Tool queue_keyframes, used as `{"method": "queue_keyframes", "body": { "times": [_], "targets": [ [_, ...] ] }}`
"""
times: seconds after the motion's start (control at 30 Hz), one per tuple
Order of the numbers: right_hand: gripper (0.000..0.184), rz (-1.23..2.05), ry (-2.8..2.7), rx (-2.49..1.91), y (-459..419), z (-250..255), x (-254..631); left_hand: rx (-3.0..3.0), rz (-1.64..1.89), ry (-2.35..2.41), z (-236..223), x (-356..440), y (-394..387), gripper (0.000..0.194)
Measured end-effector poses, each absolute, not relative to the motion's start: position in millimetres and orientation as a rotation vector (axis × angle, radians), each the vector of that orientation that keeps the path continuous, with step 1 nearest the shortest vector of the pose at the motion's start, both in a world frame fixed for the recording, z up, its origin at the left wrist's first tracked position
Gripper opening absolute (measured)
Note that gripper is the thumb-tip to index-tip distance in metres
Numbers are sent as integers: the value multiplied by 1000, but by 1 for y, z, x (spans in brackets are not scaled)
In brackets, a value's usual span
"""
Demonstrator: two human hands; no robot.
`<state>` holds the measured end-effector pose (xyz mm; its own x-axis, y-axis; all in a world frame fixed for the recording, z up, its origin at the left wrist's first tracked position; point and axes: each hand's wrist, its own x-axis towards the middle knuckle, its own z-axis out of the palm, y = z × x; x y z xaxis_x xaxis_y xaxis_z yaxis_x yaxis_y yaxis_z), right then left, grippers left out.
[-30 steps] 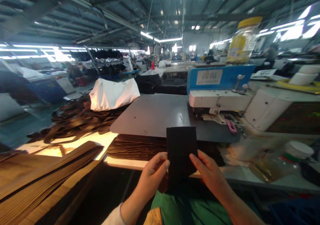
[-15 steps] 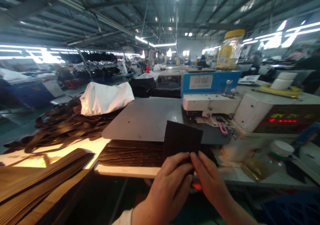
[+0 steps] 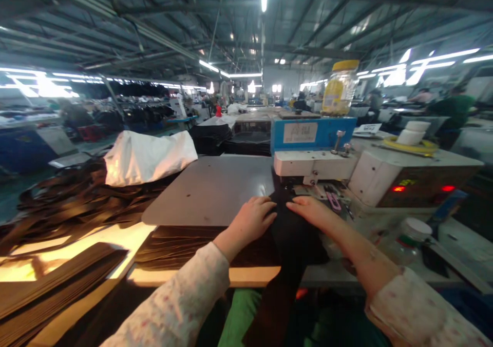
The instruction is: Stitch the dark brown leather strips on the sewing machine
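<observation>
A long piece of black fabric (image 3: 296,236) lies across the front of the sewing machine (image 3: 314,165) and hangs over the table edge into my lap. My left hand (image 3: 254,218), fingers bent, grips its left side on the grey metal plate (image 3: 208,190). On the other side my right hand (image 3: 310,211) holds the fabric near its upper end, fingertips close to the machine's presser area. The far end of the fabric reaches under the machine head. Pink-handled thread snips (image 3: 333,199) lie just beyond my right hand.
Stacked dark fabric pieces (image 3: 173,247) sit beneath the plate. At left are brown strips (image 3: 73,195), a white cloth bag (image 3: 150,157) and another fabric stack (image 3: 57,285). A control box (image 3: 419,185) and clear jar (image 3: 410,239) stand at right; a yellow-lidded jar (image 3: 341,90) tops the machine.
Both hands have moved forward and spread apart, bringing the fabric from in front of the table edge up to the machine head. The control box display has changed.
</observation>
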<state>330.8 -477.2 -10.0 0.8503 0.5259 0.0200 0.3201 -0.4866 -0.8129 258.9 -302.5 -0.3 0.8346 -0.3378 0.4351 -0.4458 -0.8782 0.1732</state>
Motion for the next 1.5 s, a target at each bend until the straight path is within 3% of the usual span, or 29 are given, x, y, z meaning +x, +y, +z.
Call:
{"method": "queue_keyframes", "body": {
  "times": [0.17, 0.47, 1.5],
  "targets": [
    [21, -26, -619, -2429, -474, -16, 339, 2813, 505, -610, -25, 281, -302, 32],
    [30, -207, -552, -2707, -463, -10, 343, 2803, 506, -649, -21, 294, -307, 31],
    [31, -303, -803, -2722, -460, -14, 364, 2784, 510, -635, -19, 307, -308, 26]
  ]
}}
